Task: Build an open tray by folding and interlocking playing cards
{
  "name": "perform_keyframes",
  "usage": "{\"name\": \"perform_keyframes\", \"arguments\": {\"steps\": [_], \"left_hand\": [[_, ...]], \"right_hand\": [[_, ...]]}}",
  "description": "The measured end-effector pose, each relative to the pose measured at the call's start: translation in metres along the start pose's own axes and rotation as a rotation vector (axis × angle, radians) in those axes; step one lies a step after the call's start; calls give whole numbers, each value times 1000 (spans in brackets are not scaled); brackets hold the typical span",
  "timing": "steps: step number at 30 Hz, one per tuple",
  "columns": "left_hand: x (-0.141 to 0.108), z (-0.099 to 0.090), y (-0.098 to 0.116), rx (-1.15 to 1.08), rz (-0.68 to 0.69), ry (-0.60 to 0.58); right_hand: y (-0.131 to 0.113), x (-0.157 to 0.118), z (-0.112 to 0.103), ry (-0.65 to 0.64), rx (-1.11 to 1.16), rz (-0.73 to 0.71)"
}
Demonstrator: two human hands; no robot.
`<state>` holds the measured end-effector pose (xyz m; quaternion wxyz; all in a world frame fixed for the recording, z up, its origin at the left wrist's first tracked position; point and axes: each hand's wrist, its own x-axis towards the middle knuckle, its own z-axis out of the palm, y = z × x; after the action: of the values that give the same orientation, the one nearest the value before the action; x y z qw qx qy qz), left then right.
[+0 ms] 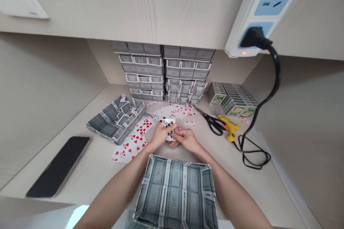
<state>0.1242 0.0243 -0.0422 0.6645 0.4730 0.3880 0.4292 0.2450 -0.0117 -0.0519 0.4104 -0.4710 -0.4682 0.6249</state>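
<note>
Between both hands is a playing card, a ten with black club marks, face up toward me. My left hand is closed on its left side, the thumb lying across its face. My right hand pinches the card's lower right edge; whether more cards lie behind it is hidden. Fanned playing cards lie just beyond the hands. Heart cards are spread to the left of my left hand. Nearer to me, between my forearms, sits an open box made of cards.
A second card box with loose pieces inside stands at left, a black phone before it. Stacked card boxes rise at the back. Black scissors and a yellow glue gun with a looped cord lie right. A power strip hangs above.
</note>
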Motion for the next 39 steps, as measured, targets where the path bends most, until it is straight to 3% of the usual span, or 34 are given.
{"name": "perform_keyframes", "arguments": {"steps": [9, 13, 17, 22, 39], "left_hand": [[0, -6, 10, 63, -21, 22], [7, -18, 18, 111, 269, 68], [9, -24, 15, 407, 431, 52], [5, -19, 12, 562, 378, -85], [-1, -17, 16, 700, 402, -30]], "right_hand": [[-6, 1, -5, -19, 18, -39], [-9, 1, -10, 38, 49, -57], [-10, 3, -14, 83, 74, -56], [-7, 4, -14, 91, 74, -59], [-1, 8, -15, 137, 27, -115]]}}
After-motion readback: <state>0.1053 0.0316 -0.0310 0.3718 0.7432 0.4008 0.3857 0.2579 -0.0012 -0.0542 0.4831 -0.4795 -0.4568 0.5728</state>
